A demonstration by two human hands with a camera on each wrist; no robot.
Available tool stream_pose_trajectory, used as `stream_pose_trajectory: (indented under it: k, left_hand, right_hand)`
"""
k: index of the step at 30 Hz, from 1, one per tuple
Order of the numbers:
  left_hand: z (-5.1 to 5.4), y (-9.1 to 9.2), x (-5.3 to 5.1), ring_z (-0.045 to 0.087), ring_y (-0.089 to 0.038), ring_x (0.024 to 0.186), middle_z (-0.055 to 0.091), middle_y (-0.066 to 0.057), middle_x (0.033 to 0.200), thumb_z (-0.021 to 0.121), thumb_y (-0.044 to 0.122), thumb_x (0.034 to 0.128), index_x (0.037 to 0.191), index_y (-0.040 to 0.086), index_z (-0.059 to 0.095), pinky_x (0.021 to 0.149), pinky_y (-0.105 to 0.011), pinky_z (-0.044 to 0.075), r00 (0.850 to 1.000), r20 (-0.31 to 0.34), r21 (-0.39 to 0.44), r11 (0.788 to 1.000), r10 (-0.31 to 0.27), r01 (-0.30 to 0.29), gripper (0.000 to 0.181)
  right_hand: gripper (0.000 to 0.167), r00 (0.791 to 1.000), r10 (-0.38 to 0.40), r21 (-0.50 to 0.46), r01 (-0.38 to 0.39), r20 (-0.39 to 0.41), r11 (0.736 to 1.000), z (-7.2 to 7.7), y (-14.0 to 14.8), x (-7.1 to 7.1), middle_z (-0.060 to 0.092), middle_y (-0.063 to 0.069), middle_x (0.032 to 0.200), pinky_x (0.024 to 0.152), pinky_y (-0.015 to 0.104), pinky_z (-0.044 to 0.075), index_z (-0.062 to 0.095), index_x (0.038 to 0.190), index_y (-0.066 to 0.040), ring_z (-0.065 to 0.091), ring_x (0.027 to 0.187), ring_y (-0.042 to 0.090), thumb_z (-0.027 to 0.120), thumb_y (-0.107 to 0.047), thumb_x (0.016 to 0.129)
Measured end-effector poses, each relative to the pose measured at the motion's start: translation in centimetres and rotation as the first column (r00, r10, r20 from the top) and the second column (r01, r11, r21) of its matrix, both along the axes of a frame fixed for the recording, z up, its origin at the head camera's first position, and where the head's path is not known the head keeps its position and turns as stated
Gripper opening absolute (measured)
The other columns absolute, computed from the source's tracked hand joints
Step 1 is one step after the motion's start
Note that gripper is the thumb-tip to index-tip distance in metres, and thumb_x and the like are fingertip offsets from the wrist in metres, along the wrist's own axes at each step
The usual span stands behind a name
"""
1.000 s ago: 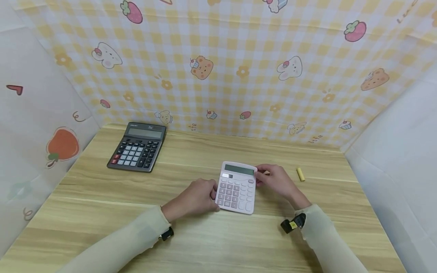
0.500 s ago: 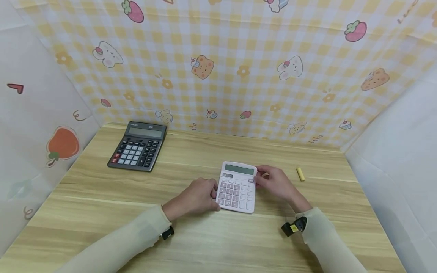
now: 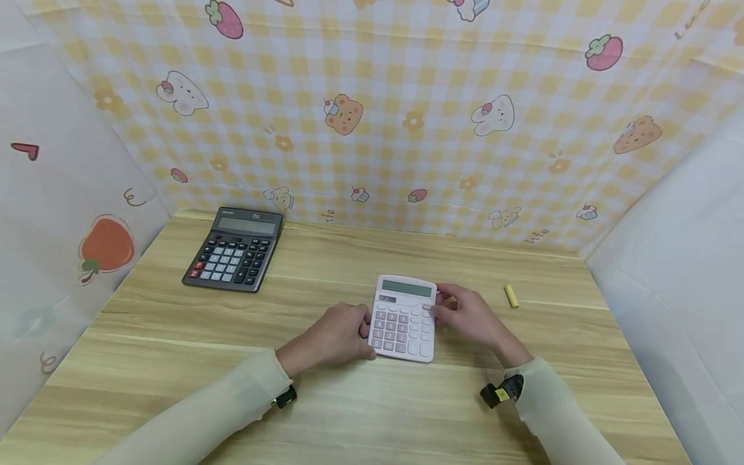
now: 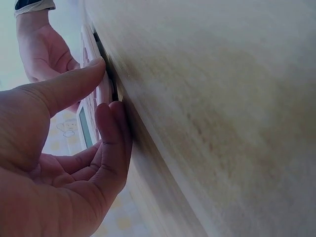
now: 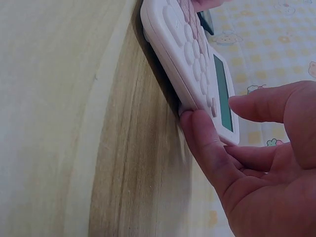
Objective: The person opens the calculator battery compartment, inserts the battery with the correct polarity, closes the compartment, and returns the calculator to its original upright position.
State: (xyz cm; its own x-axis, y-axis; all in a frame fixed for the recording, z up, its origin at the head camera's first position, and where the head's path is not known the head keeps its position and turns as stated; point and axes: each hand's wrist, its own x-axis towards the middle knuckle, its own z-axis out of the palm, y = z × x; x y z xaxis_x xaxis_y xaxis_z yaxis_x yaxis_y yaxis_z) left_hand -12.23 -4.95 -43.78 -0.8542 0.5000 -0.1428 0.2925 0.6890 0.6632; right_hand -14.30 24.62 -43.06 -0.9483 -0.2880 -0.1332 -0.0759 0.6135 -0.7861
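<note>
We see a pink calculator (image 5: 178, 61) with smooth, round buttons (image 5: 196, 70) and a dark green screen (image 5: 223, 89). The right grip (image 5: 274, 195) has its thumb by the screen and two fingers (image 5: 207, 140) touching the side. A shadow runs along the wooden counter (image 5: 74, 128) under that side. Behind, we see a yellow checked cloth (image 5: 281, 61) with little pictures, and a bit of the left grip (image 5: 206, 4) up top.

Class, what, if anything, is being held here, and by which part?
The pale pink calculator: the left hand holds it by its lower left edge, the right hand by its upper right edge.
</note>
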Motion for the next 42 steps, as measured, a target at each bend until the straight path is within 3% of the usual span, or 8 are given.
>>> stream_pose_trajectory:
  k: [8, 16, 21, 25, 32, 42]
  left_hand:
    - [0.1, 0.0, 0.2, 0.057, -0.013, 0.071, 0.062, 0.003, 0.079, 0.1, 0.016, 0.0793, 0.116, -0.001, 0.07, 0.063, -0.028, 0.048, 1.0, 0.0, -0.01, 1.0, 0.005, -0.005, 0.051]
    - [0.1, -0.1, 0.2, 0.057, -0.011, 0.069, 0.063, 0.005, 0.08, 0.098, 0.013, 0.0808, 0.151, -0.011, 0.056, 0.063, -0.028, 0.048, 1.0, 0.008, -0.017, 1.0, 0.001, -0.001, 0.086]
    - [0.2, -0.1, 0.3, 0.057, -0.011, 0.069, 0.063, 0.006, 0.08, 0.097, 0.012, 0.0818, 0.153, -0.013, 0.053, 0.065, -0.029, 0.049, 1.0, 0.008, -0.02, 1.0, -0.006, 0.006, 0.087]
    - [0.2, -0.1, 0.3, 0.058, -0.011, 0.069, 0.063, 0.006, 0.079, 0.096, 0.011, 0.0825, 0.152, -0.013, 0.053, 0.065, -0.029, 0.049, 1.0, 0.006, -0.018, 1.0, -0.012, 0.012, 0.086]
    - [0.3, 0.0, 0.3, 0.059, -0.012, 0.07, 0.063, 0.006, 0.078, 0.096, 0.011, 0.0829, 0.148, -0.013, 0.055, 0.067, -0.031, 0.05, 1.0, 0.001, -0.018, 1.0, -0.02, 0.02, 0.08]
    - [0.2, 0.3, 0.1, 0.058, -0.011, 0.069, 0.062, 0.005, 0.077, 0.095, 0.011, 0.0836, 0.146, -0.012, 0.056, 0.065, -0.029, 0.05, 1.0, -0.001, -0.012, 0.999, -0.031, 0.031, 0.077]
  right_hand:
    - [0.068, 0.999, 0.04, 0.014, -0.04, -0.003, 0.999, 0.0, 0.0, 1.0, 0.067, 0.014, 0.12, 0.079, 0.032, 0.059, 0.05, 0.159, 0.004, 0.07, 0.099, 0.023, 0.077, -0.01, 0.099]
    - [0.08, 0.994, 0.112, 0.079, -0.11, -0.017, 0.991, 0.3, -0.4, 2.7, 0.069, 0.007, 0.11, 0.073, 0.031, 0.058, 0.049, 0.16, 0.001, 0.066, 0.088, 0.019, 0.089, -0.009, 0.091]
    - [0.073, 0.986, 0.162, 0.145, -0.155, -0.038, 0.977, 0.6, -1.0, 3.5, 0.066, 0.004, 0.097, 0.068, 0.03, 0.054, 0.06, 0.144, -0.004, 0.061, 0.083, 0.021, 0.098, -0.014, 0.082]
    - [0.072, 0.985, 0.163, 0.223, -0.147, -0.056, 0.964, 0.6, -1.5, 4.0, 0.064, 0.001, 0.097, 0.071, 0.03, 0.053, 0.06, 0.133, -0.006, 0.059, 0.085, 0.019, 0.102, -0.016, 0.077]
    - [0.09, 0.996, 0.087, 0.316, -0.073, -0.032, 0.946, 0.4, -2.2, 4.4, 0.067, -0.001, 0.107, 0.085, 0.04, 0.054, 0.055, 0.147, -0.005, 0.061, 0.094, 0.018, 0.105, -0.015, 0.072]
    - [0.109, 0.998, 0.063, 0.354, -0.053, -0.018, 0.934, 0.4, -2.2, 4.5, 0.069, 0.004, 0.118, 0.096, 0.044, 0.057, 0.041, 0.163, 0.003, 0.064, 0.102, 0.018, 0.103, -0.014, 0.075]
